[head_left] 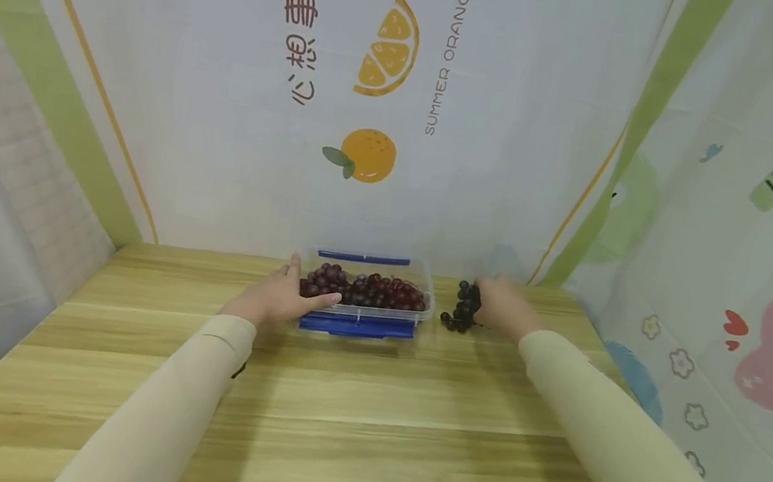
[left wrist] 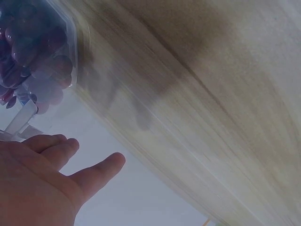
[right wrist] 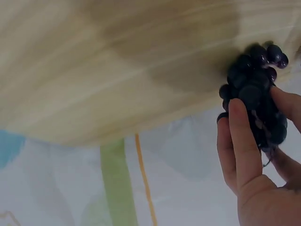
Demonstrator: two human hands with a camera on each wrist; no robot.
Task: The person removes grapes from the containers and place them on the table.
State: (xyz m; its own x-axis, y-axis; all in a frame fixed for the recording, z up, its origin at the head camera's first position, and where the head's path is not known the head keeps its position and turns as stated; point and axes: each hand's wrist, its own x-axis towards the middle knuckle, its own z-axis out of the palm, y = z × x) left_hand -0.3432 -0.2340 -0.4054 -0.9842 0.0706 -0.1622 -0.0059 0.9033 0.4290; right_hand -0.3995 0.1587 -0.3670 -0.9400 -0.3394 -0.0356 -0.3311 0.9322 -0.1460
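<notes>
A clear plastic container (head_left: 430,303) with blue latches stands near the table's far edge. Purple-red bunches of grapes (head_left: 389,293) lie inside it. My left hand (head_left: 281,292) rests at the container's left end, thumb reaching over the front rim and fingers straight; the left wrist view shows this hand (left wrist: 42,181) with fingers spread beside the clear wall. To the right of the container, my right hand (head_left: 508,307) grips a bunch of dark, nearly black grapes (head_left: 461,308). In the right wrist view, fingers and thumb close round the bunch (right wrist: 256,84), low over the wooden surface.
The wooden table (head_left: 356,430) extends toward me, in front of the container. A white cloth printed with oranges (head_left: 368,155) hangs right behind the table's far edge. Another patterned cloth (head_left: 772,251) hangs along the right side.
</notes>
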